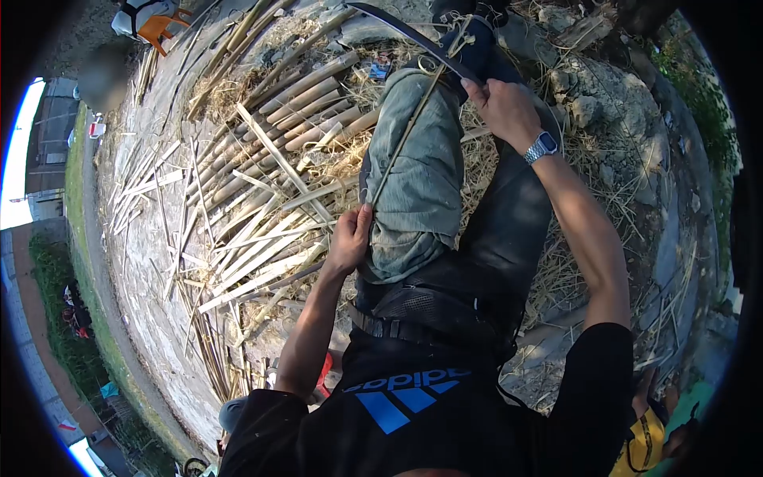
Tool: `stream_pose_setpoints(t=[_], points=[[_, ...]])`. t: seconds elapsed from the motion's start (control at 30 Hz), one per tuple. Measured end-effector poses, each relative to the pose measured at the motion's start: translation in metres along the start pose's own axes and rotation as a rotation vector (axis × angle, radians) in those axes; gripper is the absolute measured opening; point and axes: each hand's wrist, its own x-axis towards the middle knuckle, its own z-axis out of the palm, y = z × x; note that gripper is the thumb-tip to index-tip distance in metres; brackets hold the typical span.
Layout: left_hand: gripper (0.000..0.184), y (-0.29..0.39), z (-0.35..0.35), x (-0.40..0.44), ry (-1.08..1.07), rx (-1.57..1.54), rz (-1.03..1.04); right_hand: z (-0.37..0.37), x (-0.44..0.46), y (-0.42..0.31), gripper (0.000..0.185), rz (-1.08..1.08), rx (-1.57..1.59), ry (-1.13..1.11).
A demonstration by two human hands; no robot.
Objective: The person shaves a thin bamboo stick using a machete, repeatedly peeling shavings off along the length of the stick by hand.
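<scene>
I have the thin strip (410, 129) in the middle of the frame, slightly above centre, running aslant from the left grip (348, 238) up to the dark curved blade (421, 41) near the top. It looks like split bamboo: I judge it light and springy, stiff enough along its length to stay straight yet able to bend, and likely to have sharp edges. I would take hold near an end, pinching flat between thumb and finger, well away from the cutting edge.

The left grip is closed, thumb and fingertips pinched on the strip's lower end at the cloth's edge; I cannot see the fingers beneath. The right grip (509, 115), upper right of centre, is wrapped firmly around the base of the knife, its handle mostly hidden from me. The blade points to the upper left and crosses the strip; I cannot tell whether they touch.

Beneath the strip, a grey-green cloth (417, 187) covers one thigh, soft and creased. Left of it I see round poles (306, 99) and, lower, a loose heap of pale split pieces (266, 258) on the ground. Rubble (612, 119) fills the upper right, and an orange chair (163, 30) stands at the upper left.
</scene>
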Motion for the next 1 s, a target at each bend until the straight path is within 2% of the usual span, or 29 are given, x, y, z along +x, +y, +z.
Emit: stream_pose_setpoints(t=[0.03,0.13,0.2,0.23,0.3,0.37,0.47,0.53,0.6,0.67,0.8,0.83,0.87,0.9,0.97,1.0], points=[[0.061,-0.001,-0.003,0.004,-0.004,-0.019,-0.026,-0.011,0.009,-0.006,0.072,0.025,0.022,0.028],[0.062,0.0,-0.005,0.007,-0.017,-0.126,-0.008,-0.001,-0.046,-0.039,0.063,-0.143,-0.035,-0.302],[0.052,-0.013,-0.014,0.006,-0.079,-0.159,-0.112,0.002,-0.031,-0.004,0.063,-0.187,-0.088,-0.17],[0.052,-0.005,-0.015,0.005,-0.073,-0.143,-0.116,-0.008,-0.008,0.014,0.065,-0.07,-0.095,-0.145],[0.054,0.004,-0.012,0.004,-0.057,-0.087,-0.073,-0.04,0.048,0.054,0.072,0.141,-0.073,0.068],[0.057,0.004,-0.011,0.007,-0.014,-0.03,-0.005,-0.06,0.082,0.085,0.078,0.336,-0.221,0.244],[0.058,-0.015,-0.014,0.009,0.052,-0.013,0.015,-0.058,0.115,0.179,0.079,0.514,-0.132,0.343],[0.059,-0.004,-0.016,0.006,0.048,0.002,0.036,-0.08,0.083,0.158,0.08,0.706,0.288,0.23],[0.059,-0.008,-0.012,0.003,0.053,0.082,0.047,-0.071,0.055,0.161,0.07,0.696,0.495,0.265],[0.054,0.001,-0.017,0.0,-0.039,0.029,-0.03,-0.068,0.02,0.133,0.06,0.57,0.688,0.323],[0.051,-0.01,-0.033,-0.007,-0.12,-0.106,0.059,-0.079,-0.03,0.05,0.053,0.476,0.769,0.385],[0.048,-0.009,-0.036,-0.012,-0.158,-0.156,0.016,-0.07,-0.031,0.046,0.058,0.415,0.845,0.405],[0.046,-0.007,-0.04,-0.019,-0.195,-0.205,-0.029,-0.051,-0.03,0.056,0.044,0.16,0.866,0.458],[0.046,0.0,-0.043,-0.025,-0.199,-0.204,-0.033,-0.054,-0.029,0.04,0.038,0.165,0.904,0.443],[0.045,0.011,-0.051,-0.037,-0.235,-0.204,-0.063,-0.05,-0.025,0.012,0.039,0.179,0.944,0.427],[0.045,0.008,-0.054,-0.04,-0.238,-0.203,-0.066,-0.047,-0.02,0.006,0.045,0.11,1.025,0.422]])
